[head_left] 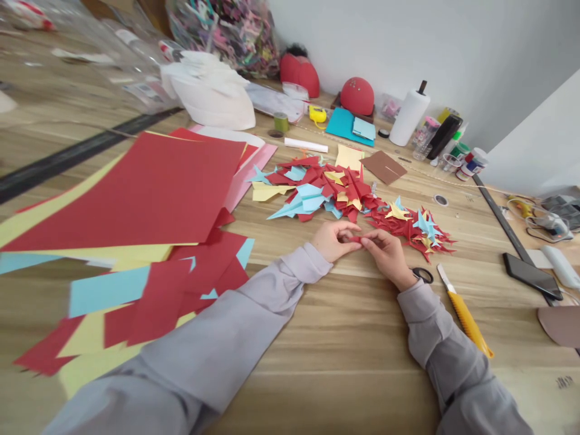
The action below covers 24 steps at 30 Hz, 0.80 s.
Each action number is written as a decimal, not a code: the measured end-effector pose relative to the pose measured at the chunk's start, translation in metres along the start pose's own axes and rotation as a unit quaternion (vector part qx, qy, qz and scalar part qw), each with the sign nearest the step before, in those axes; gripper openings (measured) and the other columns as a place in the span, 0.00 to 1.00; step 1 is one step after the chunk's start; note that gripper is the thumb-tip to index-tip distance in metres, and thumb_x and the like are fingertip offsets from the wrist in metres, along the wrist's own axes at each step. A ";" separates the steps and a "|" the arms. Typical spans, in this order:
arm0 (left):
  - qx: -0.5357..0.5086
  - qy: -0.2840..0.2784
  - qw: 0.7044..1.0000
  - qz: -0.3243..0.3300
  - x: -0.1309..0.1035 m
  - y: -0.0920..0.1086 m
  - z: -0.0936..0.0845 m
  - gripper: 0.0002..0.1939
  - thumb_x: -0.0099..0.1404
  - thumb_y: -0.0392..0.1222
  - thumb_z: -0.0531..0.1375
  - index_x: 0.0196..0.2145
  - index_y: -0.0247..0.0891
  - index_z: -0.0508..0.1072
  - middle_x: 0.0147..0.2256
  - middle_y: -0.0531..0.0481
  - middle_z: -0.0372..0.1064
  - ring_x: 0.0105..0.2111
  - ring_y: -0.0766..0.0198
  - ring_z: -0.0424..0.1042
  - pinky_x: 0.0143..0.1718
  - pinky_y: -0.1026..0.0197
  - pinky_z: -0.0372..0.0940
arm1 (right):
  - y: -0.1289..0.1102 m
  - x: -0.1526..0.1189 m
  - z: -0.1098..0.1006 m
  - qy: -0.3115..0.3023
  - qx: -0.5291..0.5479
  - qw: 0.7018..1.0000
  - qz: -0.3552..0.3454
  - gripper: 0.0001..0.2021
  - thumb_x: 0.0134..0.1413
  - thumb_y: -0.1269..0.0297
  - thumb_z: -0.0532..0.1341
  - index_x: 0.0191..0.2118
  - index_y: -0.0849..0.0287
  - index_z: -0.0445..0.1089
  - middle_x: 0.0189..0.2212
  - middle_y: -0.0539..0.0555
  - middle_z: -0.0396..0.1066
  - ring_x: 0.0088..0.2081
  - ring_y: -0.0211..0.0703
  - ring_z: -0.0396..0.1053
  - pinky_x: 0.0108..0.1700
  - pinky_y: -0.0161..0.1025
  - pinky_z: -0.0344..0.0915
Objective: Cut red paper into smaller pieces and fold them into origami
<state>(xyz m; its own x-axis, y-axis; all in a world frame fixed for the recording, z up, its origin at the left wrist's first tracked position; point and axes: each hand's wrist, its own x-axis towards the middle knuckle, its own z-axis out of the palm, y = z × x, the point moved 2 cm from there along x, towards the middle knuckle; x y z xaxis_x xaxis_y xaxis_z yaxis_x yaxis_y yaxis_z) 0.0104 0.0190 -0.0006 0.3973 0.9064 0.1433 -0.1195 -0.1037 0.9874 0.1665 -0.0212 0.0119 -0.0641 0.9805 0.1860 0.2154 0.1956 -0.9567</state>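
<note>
Between my fingertips is a small piece of folded red paper (357, 239), mostly covered by the fingers. My left hand (334, 240) pinches its left end, and my right hand (384, 251) pinches the right end with thumb and forefinger. Just beyond the hands lies a heap of folded paper planes (312, 196) in red, light blue and yellow. A second pile of smaller folded paper pieces (419, 226) spreads to the right of it. Dark scissors handles (423, 275) show beside my right wrist, partly hidden by it.
A yellow-handled knife (469, 320) lies right of my right forearm. Large red sheets (136, 187) and cut paper strips (158, 296) cover the left side. A phone (532, 275) rests far right. Bottles, a yellow tape measure (317, 113) and a white roll (409, 118) stand along the wall.
</note>
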 end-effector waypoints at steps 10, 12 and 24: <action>-0.010 0.037 0.999 0.034 0.003 -0.006 -0.002 0.16 0.48 0.40 0.68 0.37 0.33 0.76 0.25 0.50 0.75 0.24 0.66 0.73 0.29 0.64 0.69 | 0.004 -0.002 0.002 0.003 -0.029 0.999 -0.021 0.12 0.49 0.53 0.67 0.35 0.55 0.72 0.31 0.53 0.76 0.32 0.44 0.74 0.36 0.40 0.70; 0.015 0.037 0.998 0.050 0.001 -0.004 -0.002 0.15 0.50 0.38 0.67 0.37 0.33 0.76 0.25 0.51 0.74 0.23 0.67 0.71 0.28 0.65 0.68 | 0.004 -0.002 0.003 -0.006 -0.033 0.999 -0.020 0.12 0.49 0.52 0.67 0.34 0.55 0.72 0.31 0.53 0.77 0.32 0.44 0.73 0.35 0.40 0.69; 0.104 0.011 0.983 0.151 -0.004 0.006 -0.001 0.16 0.55 0.37 0.62 0.43 0.34 0.77 0.34 0.46 0.74 0.30 0.64 0.71 0.31 0.63 0.68 | 0.002 0.001 -0.004 0.013 -0.048 0.997 -0.052 0.12 0.48 0.54 0.68 0.26 0.56 0.72 0.23 0.50 0.72 0.26 0.40 0.66 0.30 0.37 0.63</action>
<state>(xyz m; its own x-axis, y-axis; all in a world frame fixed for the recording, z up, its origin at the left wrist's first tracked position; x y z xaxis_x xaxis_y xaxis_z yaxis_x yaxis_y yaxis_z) 0.0071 0.0154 0.0044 0.3515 0.8297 0.4337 -0.0404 -0.4493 0.8924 0.1707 -0.0199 0.0107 -0.0655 0.9550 0.2892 0.3009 0.2952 -0.9068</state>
